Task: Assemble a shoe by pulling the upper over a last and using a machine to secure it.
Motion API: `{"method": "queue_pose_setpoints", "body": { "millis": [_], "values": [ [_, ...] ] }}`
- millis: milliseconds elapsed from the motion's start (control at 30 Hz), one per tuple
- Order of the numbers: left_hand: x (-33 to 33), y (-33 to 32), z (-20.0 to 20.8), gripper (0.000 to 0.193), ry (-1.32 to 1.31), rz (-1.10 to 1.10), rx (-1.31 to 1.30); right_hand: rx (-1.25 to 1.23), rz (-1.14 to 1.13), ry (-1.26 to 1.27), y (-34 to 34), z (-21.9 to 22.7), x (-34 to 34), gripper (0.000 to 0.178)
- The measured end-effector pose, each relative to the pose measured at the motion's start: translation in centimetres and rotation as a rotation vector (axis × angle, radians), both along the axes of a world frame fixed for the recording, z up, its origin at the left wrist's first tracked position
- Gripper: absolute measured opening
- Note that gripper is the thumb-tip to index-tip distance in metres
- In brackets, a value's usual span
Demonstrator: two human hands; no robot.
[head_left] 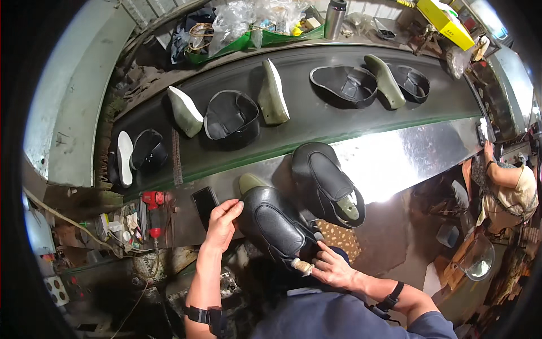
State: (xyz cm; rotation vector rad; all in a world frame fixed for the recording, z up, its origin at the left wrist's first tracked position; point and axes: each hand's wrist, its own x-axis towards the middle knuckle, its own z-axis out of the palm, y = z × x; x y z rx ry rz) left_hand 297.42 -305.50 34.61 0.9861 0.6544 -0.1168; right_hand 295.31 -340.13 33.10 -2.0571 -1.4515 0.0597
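A black slip-on shoe upper (pixel 279 229) lies tilted over an olive-green shoe last (pixel 250 182), whose toe pokes out past its far end. My left hand (pixel 222 225) pinches the upper's left edge near that toe, thumb and fingers together. At the heel end, my right hand (pixel 334 270) grips the upper's rim; a beige wrapping covers one of its digits. Just right of this, a second black shoe upper (pixel 319 169) sits on another last (pixel 349 208), with the green heel showing in its opening.
Beyond the shiny metal ledge (pixel 440 141), a dark conveyor belt (pixel 299 73) carries several green lasts and black uppers. A phone (pixel 204 203) lies left of my left hand. A red power tool (pixel 152 199) is farther left. Another person (pixel 505 186) works at the right.
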Motion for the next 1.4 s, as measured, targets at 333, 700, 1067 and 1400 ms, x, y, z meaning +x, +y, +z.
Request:
{"method": "queue_pose_setpoints", "body": {
  "millis": [333, 700, 1067, 1400],
  "values": [
    [4.4, 1.6, -3.5, 0.026, 0.014, -0.078, 0.276, 0.028, -0.084, 0.082, 2.7, -1.9, 0.6, 0.031],
    [6.7, -0.5, -7.4, 0.028, 0.358, 0.164, 0.935, 0.280, -0.429, 0.627, 6.0, -4.3, 2.0, 0.103],
    [4.2, -4.0, -4.9, 0.053, 0.460, 0.173, 1.032, 0.180, -0.148, 0.668, 3.4, -6.8, 3.4, 0.084],
    [-7.1, -4.5, 6.0, 0.031, 0.191, 0.604, 0.807, -0.290, -0.138, 1.775, 8.6, 3.1, 6.6, 0.107]
  ]
}}
